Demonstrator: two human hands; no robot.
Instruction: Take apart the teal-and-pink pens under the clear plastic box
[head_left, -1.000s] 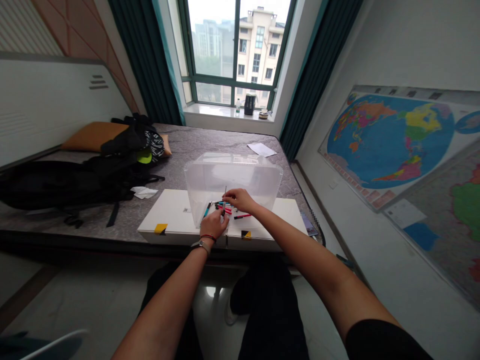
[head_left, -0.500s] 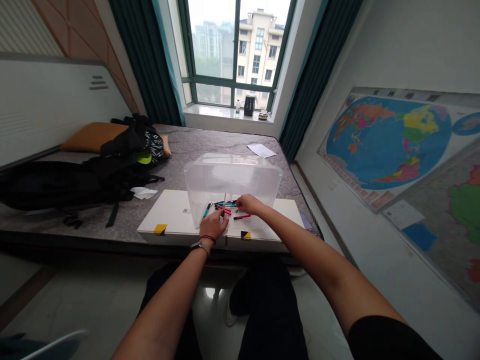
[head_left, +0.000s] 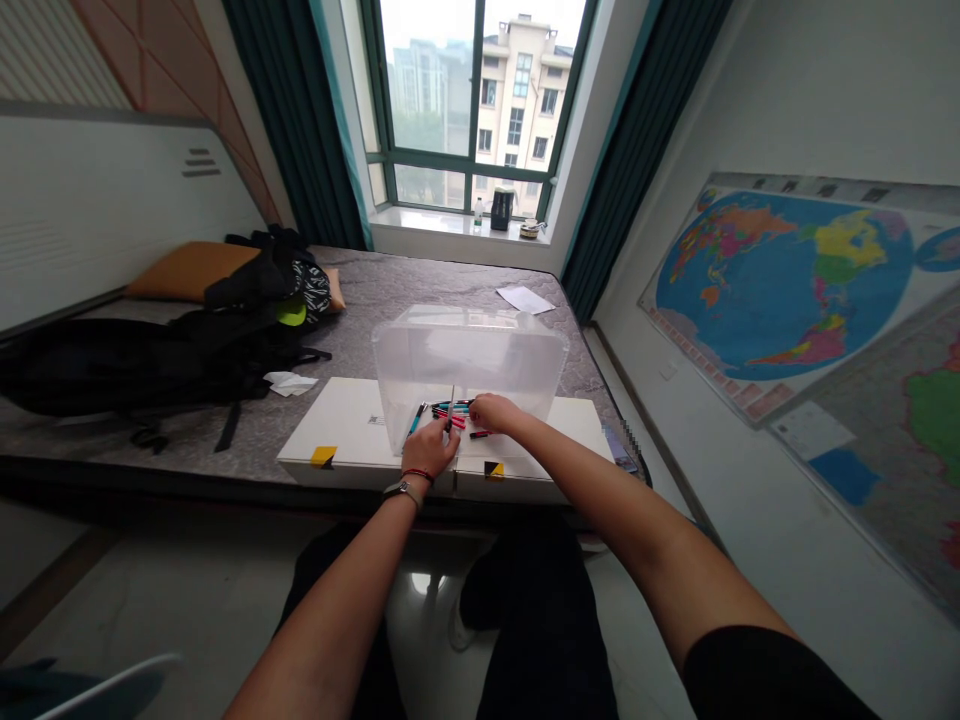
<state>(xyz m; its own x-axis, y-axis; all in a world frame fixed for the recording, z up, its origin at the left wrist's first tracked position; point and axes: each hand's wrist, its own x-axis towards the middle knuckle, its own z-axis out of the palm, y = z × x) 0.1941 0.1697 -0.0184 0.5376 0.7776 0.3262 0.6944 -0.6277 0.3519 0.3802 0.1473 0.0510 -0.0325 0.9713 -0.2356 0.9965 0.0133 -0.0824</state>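
My left hand (head_left: 430,447), with a watch and a red band at the wrist, is closed around a slim pen (head_left: 451,402) that points up and away from me. Just right of it, my right hand (head_left: 495,413) reaches down with its fingers curled together at the edge of a loose pile of pens (head_left: 442,409). Whatever those fingertips pinch is hidden. Teal, black and red pens make up the pile, at the mouth of a clear plastic bin (head_left: 480,350). One dark and red pen (head_left: 480,435) lies under my right hand.
Beneath the bin are white boxes (head_left: 330,415) with yellow and black corner marks, on a grey mattress (head_left: 390,280). A black bag (head_left: 135,365) and a white tissue (head_left: 290,383) lie left. A paper sheet (head_left: 525,299) lies behind the bin, a spiral notebook (head_left: 621,448) at right.
My right hand has dropped slightly towards the red pen in front of it and now covers part of it. My left hand keeps its pen in nearly the same place.
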